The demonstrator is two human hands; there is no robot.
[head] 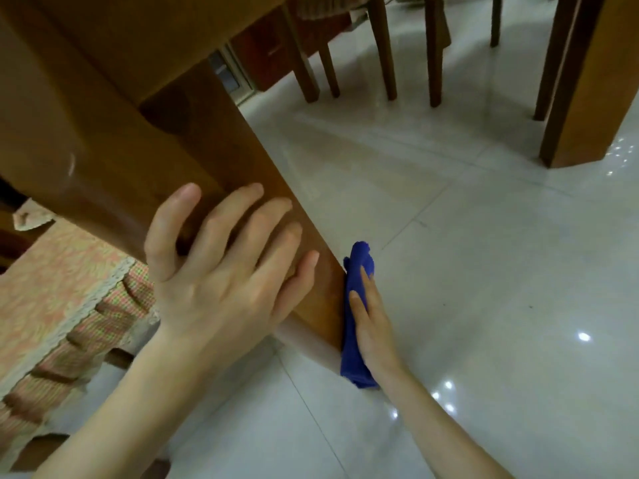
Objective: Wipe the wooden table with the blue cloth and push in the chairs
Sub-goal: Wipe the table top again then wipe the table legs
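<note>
Both your hands meet the wooden table leg (242, 174); your left hand (221, 271) lies flat on its near face, fingers straight and spread; your right hand (373, 326), fingers straight, presses the blue cloth (356, 267) against the leg's right side; beyond the leg stand chair legs (383, 53) on the tiled floor (484, 271); left of it sits a frilled chair cushion (69, 281).

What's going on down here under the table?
Someone is crouched low by the wooden table leg. The right hand presses the blue cloth flat against the leg's right side, as if wiping it. The left hand rests with straight fingers on the leg's front face. Chair legs stand further back on the shiny tiled floor.
</note>
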